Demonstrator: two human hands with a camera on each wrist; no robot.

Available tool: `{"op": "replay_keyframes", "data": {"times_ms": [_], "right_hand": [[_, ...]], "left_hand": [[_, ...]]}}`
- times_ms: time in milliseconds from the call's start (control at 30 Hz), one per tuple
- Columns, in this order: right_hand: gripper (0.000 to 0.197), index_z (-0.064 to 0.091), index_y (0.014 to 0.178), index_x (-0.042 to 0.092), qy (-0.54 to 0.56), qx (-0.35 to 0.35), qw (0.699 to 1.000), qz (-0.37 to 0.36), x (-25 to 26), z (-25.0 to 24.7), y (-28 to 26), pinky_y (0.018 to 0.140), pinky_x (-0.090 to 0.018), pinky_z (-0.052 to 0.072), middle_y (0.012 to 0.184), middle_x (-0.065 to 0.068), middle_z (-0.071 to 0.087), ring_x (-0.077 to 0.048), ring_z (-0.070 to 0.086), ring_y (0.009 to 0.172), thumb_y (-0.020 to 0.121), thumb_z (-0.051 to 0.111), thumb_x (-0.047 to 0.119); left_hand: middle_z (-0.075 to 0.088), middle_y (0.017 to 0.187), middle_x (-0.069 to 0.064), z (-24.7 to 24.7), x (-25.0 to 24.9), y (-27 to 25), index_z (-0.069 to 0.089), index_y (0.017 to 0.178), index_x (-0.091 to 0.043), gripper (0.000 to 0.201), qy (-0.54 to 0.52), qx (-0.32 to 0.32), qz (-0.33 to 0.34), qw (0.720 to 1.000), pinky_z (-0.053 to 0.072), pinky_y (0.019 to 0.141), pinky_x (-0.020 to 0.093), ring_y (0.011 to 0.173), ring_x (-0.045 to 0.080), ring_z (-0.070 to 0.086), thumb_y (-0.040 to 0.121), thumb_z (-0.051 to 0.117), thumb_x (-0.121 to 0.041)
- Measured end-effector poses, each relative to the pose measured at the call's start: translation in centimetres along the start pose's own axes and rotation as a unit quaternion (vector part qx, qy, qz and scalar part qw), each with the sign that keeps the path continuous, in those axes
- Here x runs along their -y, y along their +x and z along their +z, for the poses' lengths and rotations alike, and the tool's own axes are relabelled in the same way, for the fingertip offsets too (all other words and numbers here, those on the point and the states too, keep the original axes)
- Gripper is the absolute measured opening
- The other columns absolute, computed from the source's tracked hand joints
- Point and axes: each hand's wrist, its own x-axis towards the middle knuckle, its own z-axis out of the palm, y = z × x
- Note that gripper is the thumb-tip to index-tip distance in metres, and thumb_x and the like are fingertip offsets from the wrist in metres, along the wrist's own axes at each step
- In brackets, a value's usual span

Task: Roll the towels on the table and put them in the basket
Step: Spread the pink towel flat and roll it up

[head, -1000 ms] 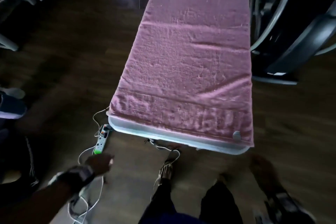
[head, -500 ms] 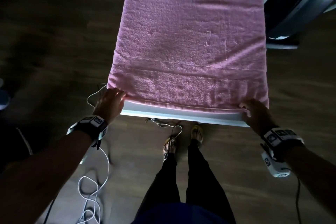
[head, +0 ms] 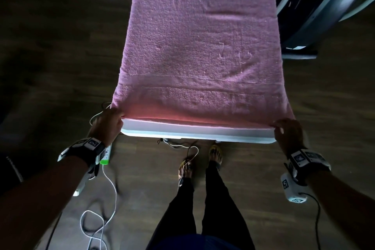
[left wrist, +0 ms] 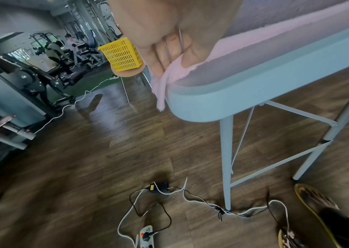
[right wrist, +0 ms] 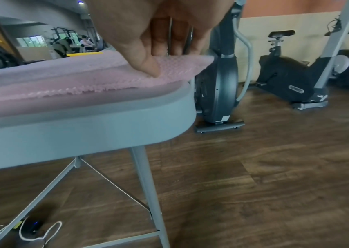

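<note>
At the lower left of the head view, the left hand (head: 108, 126) has its grip pinched on the near left corner of the pink towel (head: 200, 46); the left wrist view shows the fingers (left wrist: 165, 55) curled with a fold of cloth hanging past the corner of the worktop (left wrist: 254, 87). Farther back in that same view, toward the upper left, a yellow basket (left wrist: 122, 54) stands on a small round stool (left wrist: 127, 72), well apart from the hand. Across the middle of the head view the towel lies flat along the white worktop (head: 194, 133), its near hem lifted slightly off the edge. Cables and a power strip (left wrist: 146, 238) lie on the wooden floor (head: 142, 189) below. At the lower right, the right hand (head: 289, 132) holds the near right corner, thumb under and fingers (right wrist: 169, 42) on top of the cloth. Exercise bikes (right wrist: 292, 80) stand beyond it.
</note>
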Motion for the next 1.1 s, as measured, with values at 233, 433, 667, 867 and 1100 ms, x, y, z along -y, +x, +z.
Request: {"op": "replay_keyframes", "data": {"times_ms": [233, 433, 667, 867, 1100], "right_hand": [[0.035, 0.066, 0.061, 0.014, -0.033, -0.020, 0.997, 0.066, 0.3, -1.2, -0.8, 0.074, -0.038, 0.038, 0.067, -0.013, 0.066, -0.034, 0.062, 0.069, 0.076, 0.038, 0.028], [0.024, 0.054, 0.081, 0.021, -0.099, 0.026, 0.985, 0.138, 0.0, -0.9, -0.6, 0.083, -0.040, 0.025, 0.085, -0.009, 0.064, -0.030, 0.058, 0.086, 0.084, 0.033, 0.034], [0.018, 0.062, 0.090, 0.015, -0.011, -0.093, 0.988, 0.123, 1.8, -1.7, -1.1, 0.085, -0.046, 0.035, 0.105, -0.012, 0.056, -0.033, 0.048, 0.100, 0.073, 0.059, 0.020], [0.026, 0.067, 0.082, 0.016, 0.009, -0.039, 0.999, 0.028, 1.3, 0.8, -2.8, 0.073, -0.043, 0.045, 0.093, -0.008, 0.063, -0.033, 0.058, 0.085, 0.071, 0.047, 0.029], [0.033, 0.071, 0.094, 0.013, 0.069, -0.057, 0.994, 0.063, 1.1, 0.2, -1.7, 0.075, -0.041, 0.048, 0.095, -0.011, 0.064, -0.034, 0.055, 0.088, 0.077, 0.045, 0.023]], "left_hand": [[0.063, 0.087, 0.017, 1.4, 0.5, -2.3, 0.069, 0.090, -0.002, 0.032, -0.009, -0.053, 0.092, 0.994, 0.043, 0.076, 0.041, 0.081, 0.033, 0.056, 0.080, 0.041, -0.014], [0.062, 0.077, 0.016, 1.8, -0.8, -0.5, 0.064, 0.089, -0.006, 0.033, 0.041, -0.022, 0.043, 0.998, 0.049, 0.063, 0.047, 0.068, 0.036, 0.062, 0.082, 0.037, -0.023], [0.052, 0.108, 0.023, 3.4, -0.6, -0.6, 0.054, 0.115, -0.007, 0.029, 0.053, -0.100, -0.077, 0.991, 0.038, 0.083, 0.057, 0.097, 0.043, 0.050, 0.091, 0.048, -0.023], [0.060, 0.108, 0.016, 5.2, -2.6, -1.9, 0.066, 0.105, -0.006, 0.034, -0.013, -0.081, 0.044, 0.996, 0.048, 0.087, 0.045, 0.102, 0.035, 0.053, 0.084, 0.051, -0.029], [0.068, 0.094, 0.017, 4.9, -2.0, -1.2, 0.073, 0.094, -0.004, 0.020, -0.062, -0.153, -0.043, 0.985, 0.055, 0.072, 0.045, 0.085, 0.036, 0.063, 0.080, 0.059, -0.008]]}}
